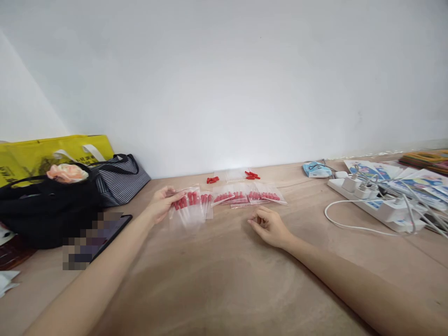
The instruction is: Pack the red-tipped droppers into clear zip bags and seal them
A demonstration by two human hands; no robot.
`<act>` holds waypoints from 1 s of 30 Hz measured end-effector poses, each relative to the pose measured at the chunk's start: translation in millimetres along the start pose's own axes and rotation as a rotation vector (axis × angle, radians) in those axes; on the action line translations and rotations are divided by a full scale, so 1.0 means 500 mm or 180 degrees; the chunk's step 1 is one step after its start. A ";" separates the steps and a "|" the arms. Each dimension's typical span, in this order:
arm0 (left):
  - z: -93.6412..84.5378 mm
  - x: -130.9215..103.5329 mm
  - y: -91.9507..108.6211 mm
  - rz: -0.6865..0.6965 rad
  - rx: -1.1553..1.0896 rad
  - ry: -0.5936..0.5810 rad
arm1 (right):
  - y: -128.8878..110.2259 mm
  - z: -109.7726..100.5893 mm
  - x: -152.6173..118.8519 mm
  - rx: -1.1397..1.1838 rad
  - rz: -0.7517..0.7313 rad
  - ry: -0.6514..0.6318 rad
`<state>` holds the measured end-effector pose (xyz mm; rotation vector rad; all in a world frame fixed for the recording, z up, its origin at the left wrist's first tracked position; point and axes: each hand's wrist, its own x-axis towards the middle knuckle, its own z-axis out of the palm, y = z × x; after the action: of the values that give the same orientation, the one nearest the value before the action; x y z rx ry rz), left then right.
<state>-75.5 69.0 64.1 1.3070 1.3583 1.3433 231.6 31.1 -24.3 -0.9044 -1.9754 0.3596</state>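
Two bare arms reach over a wide brown table (217, 280) that stands against a white wall (224, 70). At the far left of the table are a yellow bag (42, 151), a black bag (45, 205) and a striped bag (121, 179), and a dark tablet (112, 231) lies in front of them. At the far right there is a white power strip (378, 203) with chargers and a white cable (346, 224), some printed sheets (420, 182) and a blue mask (316, 169). In the middle, near the wall, a row of small clear bags (250, 195) lies flat, each with red pieces inside, so these seem to be already filled. Behind the row I see a few empty bags (235, 175) and two little heaps of loose red pieces (252, 175), one on each side of them, so I judge that some filling is left to do, but most is done. The left hand (161, 203) holds one clear bag (188, 205) by its top edge, pinched between thumb and fingers, a little above the table at the left end of the row; red pieces are inside it. The right hand (269, 226) rests on the table just in front of the row, fingers loosely curled, and it holds nothing as far as I can see.
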 end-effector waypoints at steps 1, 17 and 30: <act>0.023 -0.009 0.007 0.0330 -0.0174 -0.0038 | -0.003 0.005 0.002 0.0191 0.0210 0.0030; 0.212 -0.154 -0.095 0.2330 0.0877 -0.1635 | -0.005 -0.025 -0.038 -0.0865 -0.1452 -0.0052; 0.158 -0.153 -0.116 0.3223 0.2152 -0.1408 | 0.006 -0.023 -0.033 -0.1404 -0.1371 -0.0369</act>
<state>5.3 12.0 -10.9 2.8019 0.8365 1.0487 247.9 20.2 -29.7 -0.7008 -2.3360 -0.2870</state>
